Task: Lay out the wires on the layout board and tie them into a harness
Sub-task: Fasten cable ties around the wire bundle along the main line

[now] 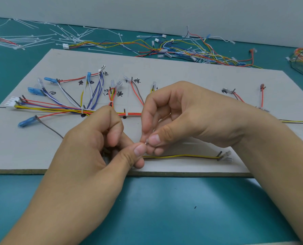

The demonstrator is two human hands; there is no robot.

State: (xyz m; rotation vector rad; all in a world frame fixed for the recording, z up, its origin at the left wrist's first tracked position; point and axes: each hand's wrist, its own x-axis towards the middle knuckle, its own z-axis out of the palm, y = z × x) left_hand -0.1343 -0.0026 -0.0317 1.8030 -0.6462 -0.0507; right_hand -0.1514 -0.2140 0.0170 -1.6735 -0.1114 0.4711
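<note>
Two hands: left hand [94, 142] and right hand [191, 117] meet over the front of the layout board [182, 71]; thumb and finger of each pinch one small silver tip [146, 143].
Writing: hand-drawn Chinese signs [137, 81] on the board, such as 棕, 黄 and 白.
Wires: many coloured wires [58, 108] lie on the board's left half, beside a white plug [11, 101].
Behind: loose wires [191, 50] and white cable ties [41, 39] on the green table [165, 209].
Hard to see: what the tip belongs to; the hands hide the board's middle.
</note>
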